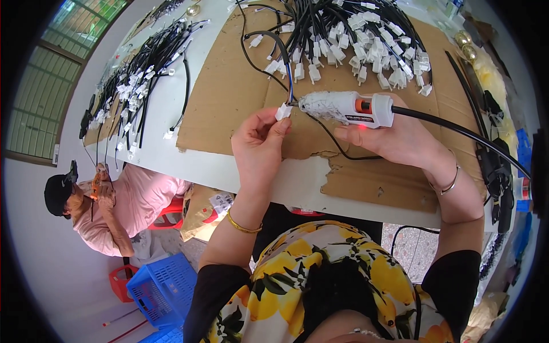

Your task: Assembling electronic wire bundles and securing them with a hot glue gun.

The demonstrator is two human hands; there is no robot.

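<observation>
One white connector [283, 112] is pinched by the left hand [258, 142] above the cardboard [223, 94], presumably to be steadied where its wires [290, 86] meet the nozzle [294, 103] of a glue gun [331, 105] gripped by the right hand [403, 138].

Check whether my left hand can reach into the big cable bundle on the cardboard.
Probably not right now: your left hand pinches a white connector, with the glue gun right beside it, though the cable bundle lies just beyond.

Workshop (cable bundles [357, 43], glue gun [337, 107])
</observation>
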